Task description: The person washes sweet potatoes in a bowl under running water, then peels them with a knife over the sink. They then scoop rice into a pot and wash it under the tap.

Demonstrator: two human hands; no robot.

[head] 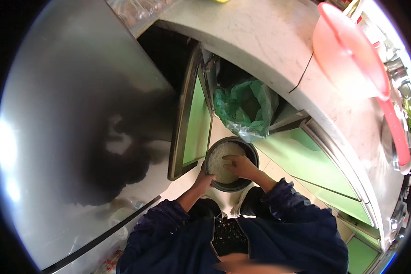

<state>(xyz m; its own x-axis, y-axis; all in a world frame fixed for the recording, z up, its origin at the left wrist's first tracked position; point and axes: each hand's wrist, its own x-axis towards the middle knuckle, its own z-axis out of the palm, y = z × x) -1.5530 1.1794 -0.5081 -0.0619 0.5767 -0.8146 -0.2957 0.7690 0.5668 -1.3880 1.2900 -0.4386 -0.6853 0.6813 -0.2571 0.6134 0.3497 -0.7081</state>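
Observation:
A round dark pot (256, 154) is held low in front of me, above the floor. Pale grains that look like rice (216, 160) cover much of its inside. My left hand (204, 180) grips the pot's rim at the lower left, with the thumb over the edge. Over the right side of the pot reaches my right hand (242, 166), its bent fingers down at the grains. Whether those fingers pinch any grains is hidden.
Just beyond the pot, a green plastic bag (240, 125) sits open-mouthed in the cabinet. An open green cabinet door (196, 128) stands left, beside a large glossy grey panel (65, 85). The countertop (260, 44) curves above, with a pink plastic dipper (351, 51).

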